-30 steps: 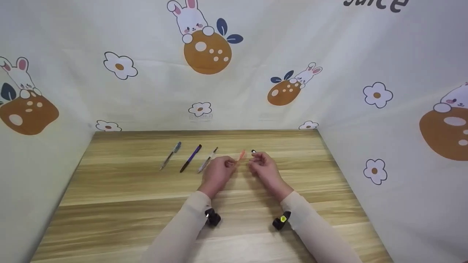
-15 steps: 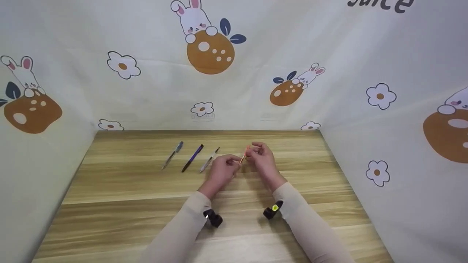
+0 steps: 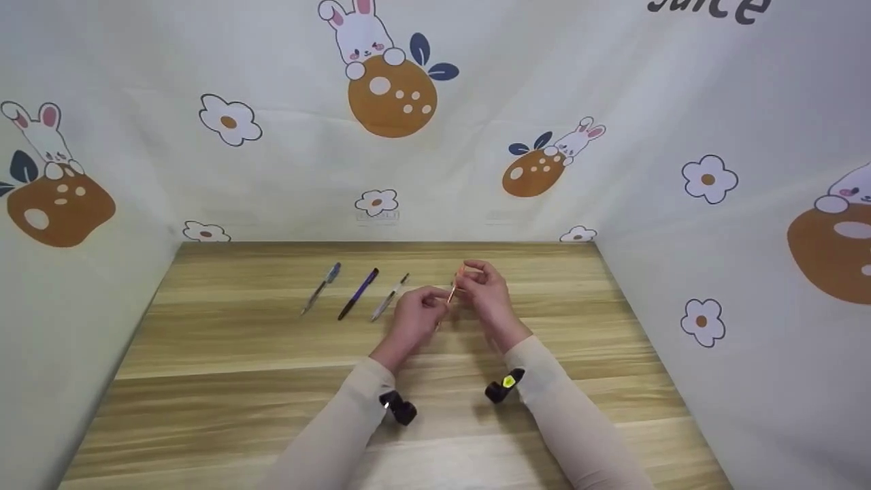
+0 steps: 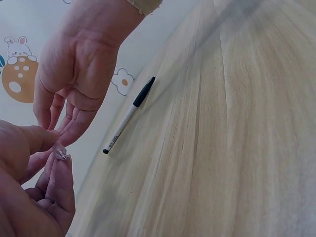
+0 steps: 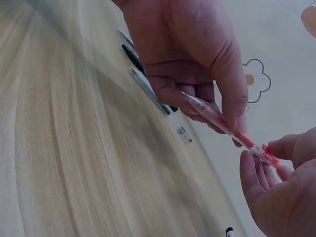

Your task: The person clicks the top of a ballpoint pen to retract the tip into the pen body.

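L hand (image 3: 416, 314), nearest body: grip pinches red pen (image 5: 212, 114) mid-barrel. Pen's btwn hands, off counter (image 3: 442, 415), long axis slanting fwd & slightly R, tip twd person. R hand (image 3: 488, 289), farther fwd: grip pinches clip end. Past it, blk/wht pen (image 4: 128, 117) lies on counter.

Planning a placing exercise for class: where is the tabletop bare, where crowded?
Bare: the tabletop between the grey pen and left curtain, and between the right grip and right curtain. Crowded: the back middle, with purple pen and clear pen by the left grip, red pen between both grips, black-and-white pen close by.
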Tool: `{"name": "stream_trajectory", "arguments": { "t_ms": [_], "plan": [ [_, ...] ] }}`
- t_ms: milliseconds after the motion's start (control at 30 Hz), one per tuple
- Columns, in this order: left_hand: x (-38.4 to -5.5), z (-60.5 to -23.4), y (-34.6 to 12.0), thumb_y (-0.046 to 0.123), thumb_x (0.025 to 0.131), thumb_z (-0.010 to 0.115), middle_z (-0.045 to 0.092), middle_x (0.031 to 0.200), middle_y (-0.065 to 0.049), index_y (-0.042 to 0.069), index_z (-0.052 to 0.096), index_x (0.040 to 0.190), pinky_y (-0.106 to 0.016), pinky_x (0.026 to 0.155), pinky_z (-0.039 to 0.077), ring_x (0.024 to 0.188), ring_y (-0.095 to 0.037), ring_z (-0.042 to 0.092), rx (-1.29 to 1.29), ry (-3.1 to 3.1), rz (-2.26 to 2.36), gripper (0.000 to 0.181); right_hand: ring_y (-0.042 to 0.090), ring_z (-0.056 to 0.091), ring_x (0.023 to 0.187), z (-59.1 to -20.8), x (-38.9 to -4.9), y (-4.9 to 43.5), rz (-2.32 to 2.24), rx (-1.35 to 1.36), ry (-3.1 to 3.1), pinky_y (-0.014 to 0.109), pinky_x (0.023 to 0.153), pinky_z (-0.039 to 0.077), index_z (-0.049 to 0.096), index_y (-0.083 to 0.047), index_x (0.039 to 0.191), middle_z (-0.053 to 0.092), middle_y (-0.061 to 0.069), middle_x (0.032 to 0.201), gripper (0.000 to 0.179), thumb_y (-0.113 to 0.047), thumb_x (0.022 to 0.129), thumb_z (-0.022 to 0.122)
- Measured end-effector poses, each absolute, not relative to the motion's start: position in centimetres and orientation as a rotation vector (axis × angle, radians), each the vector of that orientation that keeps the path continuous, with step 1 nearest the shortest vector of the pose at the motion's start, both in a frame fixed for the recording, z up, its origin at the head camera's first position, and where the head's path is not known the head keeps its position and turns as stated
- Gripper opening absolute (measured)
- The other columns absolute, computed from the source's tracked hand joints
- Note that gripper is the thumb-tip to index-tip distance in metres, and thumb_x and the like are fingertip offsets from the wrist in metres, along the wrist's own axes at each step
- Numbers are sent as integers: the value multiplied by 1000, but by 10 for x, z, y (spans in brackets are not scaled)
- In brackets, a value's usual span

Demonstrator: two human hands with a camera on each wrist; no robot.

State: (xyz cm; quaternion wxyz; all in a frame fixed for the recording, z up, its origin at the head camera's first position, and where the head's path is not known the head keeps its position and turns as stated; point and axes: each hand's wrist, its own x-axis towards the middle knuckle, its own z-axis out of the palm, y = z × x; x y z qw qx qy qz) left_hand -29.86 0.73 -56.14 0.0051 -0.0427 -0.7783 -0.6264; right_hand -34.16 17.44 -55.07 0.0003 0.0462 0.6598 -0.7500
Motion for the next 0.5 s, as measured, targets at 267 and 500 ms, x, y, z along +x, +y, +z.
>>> {"name": "stream_trajectory", "arguments": {
  "t_ms": [267,500],
  "plan": [
    [-298,-562,6,-6,91,69,72,84,-1,2,83,116,-22,58,52,67,-11,63,-97,-2375,-2062,29,32,77,100,-545,-343,171,-2353,81,2068,41,88,66,64,4,137,74,22,115,38,8,101,72],
    [-297,-567,4,-9,91,67,68,81,-1,-4,78,119,-21,57,51,63,-10,61,-136,-2282,-2191,29,22,75,94,-541,-344,169,-2275,-24,2137,36,85,66,69,0,133,73,14,109,34,6,101,74]
  ]
}}
